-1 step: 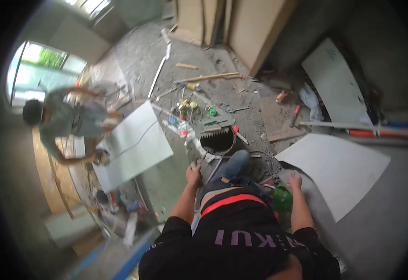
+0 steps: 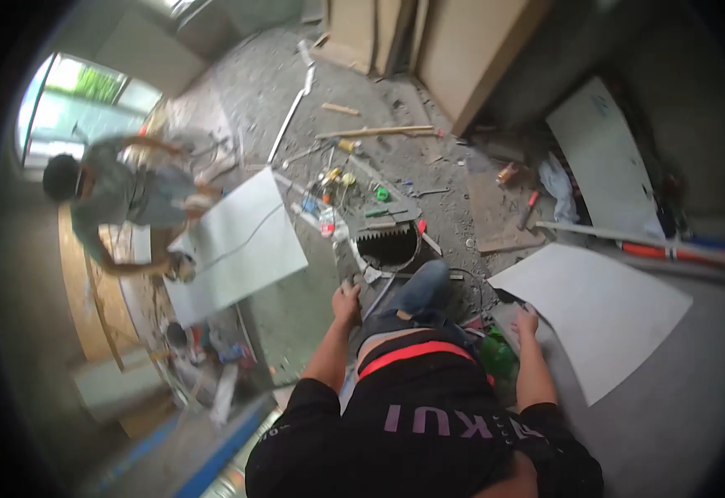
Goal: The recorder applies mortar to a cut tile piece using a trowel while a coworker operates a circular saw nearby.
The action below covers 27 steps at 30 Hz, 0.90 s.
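My left hand is closed around a greyish item I cannot make out, left of my bent knee. Just above, a bucket with a grey notched trowel across it stands on the dusty floor. My right hand has curled fingers at the near left edge of a large curved white board; whether they grip it or something small is unclear. A green plastic object lies beside my right forearm.
At left another person bends over a white board with a cord across it. Scattered tools and wooden strips lie ahead. Tall panels and a leaning board line the back and right; long pipes lie at right.
My right hand has edged slightly upward toward the curved board's edge, and my left hand slightly up too. The view has shifted a little, moving the surroundings in the picture.
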### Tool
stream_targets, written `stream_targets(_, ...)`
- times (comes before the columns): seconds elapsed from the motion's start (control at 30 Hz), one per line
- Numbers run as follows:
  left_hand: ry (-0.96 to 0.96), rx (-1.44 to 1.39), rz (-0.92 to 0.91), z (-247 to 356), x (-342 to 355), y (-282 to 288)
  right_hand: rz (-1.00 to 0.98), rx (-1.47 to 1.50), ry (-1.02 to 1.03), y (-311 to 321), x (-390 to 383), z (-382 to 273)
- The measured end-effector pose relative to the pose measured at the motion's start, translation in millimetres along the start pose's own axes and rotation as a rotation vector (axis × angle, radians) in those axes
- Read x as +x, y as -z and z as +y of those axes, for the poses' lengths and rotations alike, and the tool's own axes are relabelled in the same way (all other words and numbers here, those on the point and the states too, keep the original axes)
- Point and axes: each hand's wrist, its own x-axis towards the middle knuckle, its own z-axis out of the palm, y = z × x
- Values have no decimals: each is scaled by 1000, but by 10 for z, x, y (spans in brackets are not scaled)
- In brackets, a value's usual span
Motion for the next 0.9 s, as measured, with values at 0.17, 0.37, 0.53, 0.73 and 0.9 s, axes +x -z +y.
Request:
stream_targets(0.17,-186,119,157,-112,655,-521,-312,88,-68,-199,881,-1287)
stream_targets(0.37,67,413,340,99,1109,-1353,-402,-118,74,-385,1207,-2805)
stream_targets(0.53,150,9,296,1473,1295,-2392,-440,-310,46,-201,1971,-3828)
stream_targets(0.73,118,-84,178,2717,1665,-2538,-580,-403,51,-926,3327,-5436)
stream_targets(0.9,72,36,655,2781,1666,-2816,-806,-754,165,-2308,3671,-6900)
